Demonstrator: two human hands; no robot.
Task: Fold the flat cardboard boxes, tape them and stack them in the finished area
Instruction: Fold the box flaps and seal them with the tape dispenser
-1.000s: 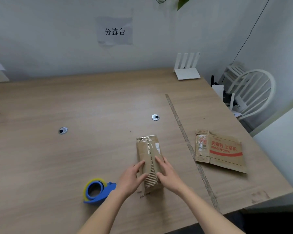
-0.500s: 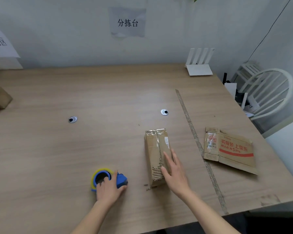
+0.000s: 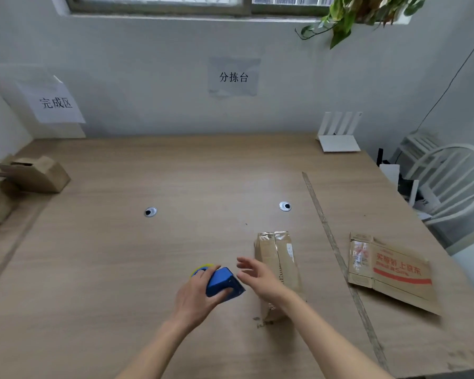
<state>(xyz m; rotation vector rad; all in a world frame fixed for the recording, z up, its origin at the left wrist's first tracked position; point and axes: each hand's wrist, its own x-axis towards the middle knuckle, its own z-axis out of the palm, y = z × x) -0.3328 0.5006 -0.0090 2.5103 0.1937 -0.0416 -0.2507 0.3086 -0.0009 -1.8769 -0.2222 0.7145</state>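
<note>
- We have our left hand (image 3: 196,292) wrapped round the blue tape dispenser (image 3: 222,283), lifted just off the desk (image 3: 121,269), thumb curled over its body.
- Our right hand (image 3: 260,274) hovers loose and spread, holding nothing, just beside the dispenser and in front of the folded box (image 3: 278,269).
- That box lies directly behind and to the right of our right hand, long side running away from us, a shiny strip of tape already on its far end; the near end looks ragged and, we judge, not yet sealed.
- We expect it to be light and hollow, stiff along the edges but easy to dent on the broad faces, so we would steady it by the long sides or press the top flaps flat.
- The glossy tape may be slippery; bare cardboard gives better purchase.
- A flat printed carton (image 3: 389,272) waits well to the right of our hands; finished boxes (image 3: 36,173) sit far off to the left.
</note>
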